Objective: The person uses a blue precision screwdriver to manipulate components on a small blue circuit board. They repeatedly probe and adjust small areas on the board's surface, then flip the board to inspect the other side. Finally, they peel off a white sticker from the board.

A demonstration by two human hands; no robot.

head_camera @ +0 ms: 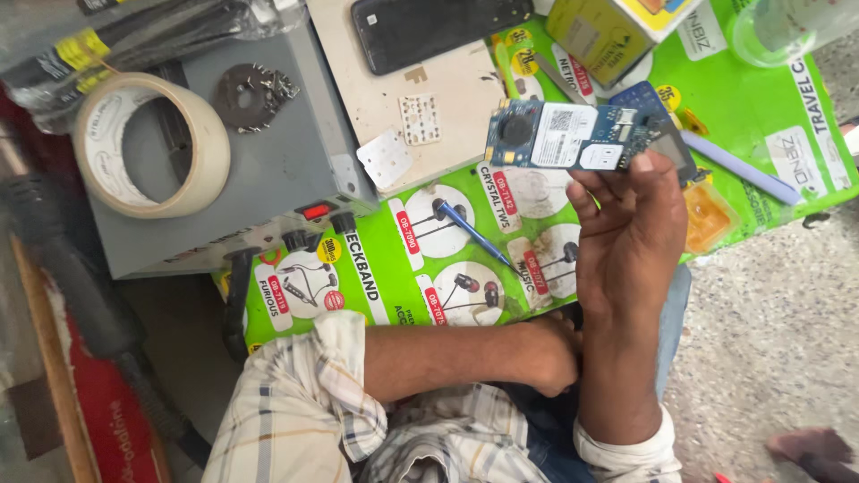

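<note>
Tape roll (150,146): a wide roll of beige masking tape is laid flat on top of the grey metal box (268,170), at its left end.
Grey metal box: knobs and a red switch are seen on its front edge; a small toothed metal disc (250,95) is rested on its top, right of the tape.
Wooden board (438,98): propped just right of the box; a dark phone (438,29) is laid across its upper part, and two small white perforated pieces are seen lower on it.
Green printed sheet (769,116): spread under the work area, with pictures of earphones on it.
Blue-handled tool (472,234): laid slantwise on the sheet, below the board.
Left hand (550,353): lowered onto the lap, forearm laid across the body; the fingers are hidden, so whether they are curled or spread cannot be told.
Circuit board (573,134): a small blue phone board with white labels, held up above the sheet, long side level.
Right hand (631,233): raised, palm toward the camera, fingertips pinched on the board's right end.
Yellow carton (608,31): stood at the sheet's upper edge, above the board.
Lilac plastic pry stick (743,168): laid on the sheet, right of the hand.
</note>
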